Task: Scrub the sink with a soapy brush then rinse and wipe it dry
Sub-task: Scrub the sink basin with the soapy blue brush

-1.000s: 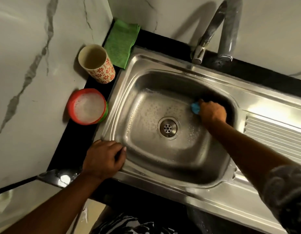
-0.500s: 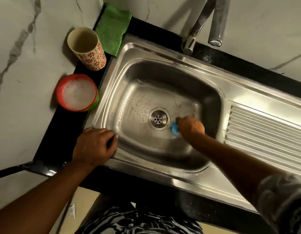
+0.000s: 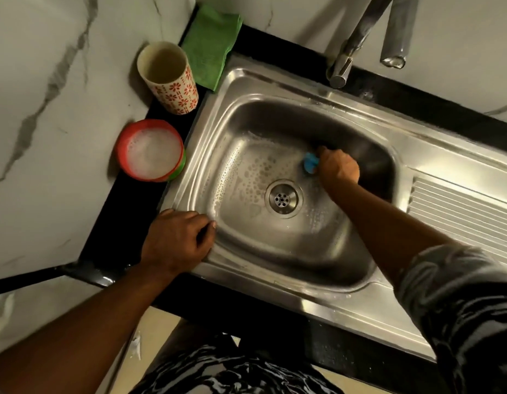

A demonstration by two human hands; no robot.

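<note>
A stainless steel sink [image 3: 317, 92] fills the middle of the view, its basin floor covered in soap bubbles around the drain [image 3: 283, 198]. My right hand [image 3: 338, 167] is inside the basin, gripping a blue brush [image 3: 310, 164] pressed against the basin floor up and right of the drain. Most of the brush is hidden under the hand. My left hand [image 3: 177, 242] rests on the sink's front left rim, fingers curled over the edge, holding nothing else.
A red bowl of soapy foam [image 3: 151, 150] and a floral cup [image 3: 168, 78] stand on the black counter left of the sink. A folded green cloth [image 3: 211, 44] lies at the back left corner. The tap [image 3: 369, 38] overhangs the back; a ribbed drainboard [image 3: 468, 211] lies right.
My right hand has moved the brush from beside the drain back toward the far right part of the basin floor. My left hand has stayed on the rim.
</note>
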